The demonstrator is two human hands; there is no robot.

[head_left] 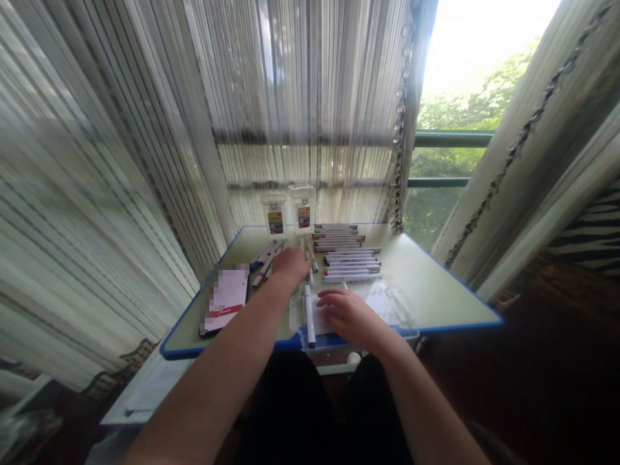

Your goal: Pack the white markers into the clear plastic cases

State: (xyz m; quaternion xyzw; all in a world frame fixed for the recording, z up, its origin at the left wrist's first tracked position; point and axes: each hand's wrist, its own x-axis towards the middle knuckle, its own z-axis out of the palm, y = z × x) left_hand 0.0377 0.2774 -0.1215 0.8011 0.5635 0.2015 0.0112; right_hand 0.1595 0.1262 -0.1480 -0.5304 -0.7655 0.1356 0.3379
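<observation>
White-barrelled markers (352,261) lie in rows right of centre. At centre, the left hand (292,263) reaches among others, its grip unclear; lower centre, the right hand (345,313), loosely open, empty, is over a clear plastic case (401,303).

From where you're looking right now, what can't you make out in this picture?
In the head view:
- Left hand: its own back hides most of the grip.
- Labels on the clear containers: lettering too small.
- Tablet-like screen: blocky pixels cover its content.
- Zebra-striped cloth: cut off by the right edge.
</observation>
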